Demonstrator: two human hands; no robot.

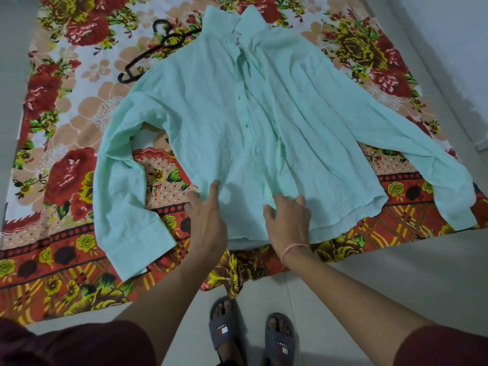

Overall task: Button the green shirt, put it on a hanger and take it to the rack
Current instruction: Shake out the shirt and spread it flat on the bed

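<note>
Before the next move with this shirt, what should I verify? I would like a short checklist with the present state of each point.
1. Green shirt lies flat, front up, on the floral cloth: ok.
2. Sleeves spread aside, off the button strip: ok.
3. Left hand and right hand are at the bottom hem: ok.
4. Collar closed: not ok, it lies open.
5. Lower buttons fastened: cannot tell.
6. Hanger free to take: not ok, part lies under the shirt's shoulder.
</note>
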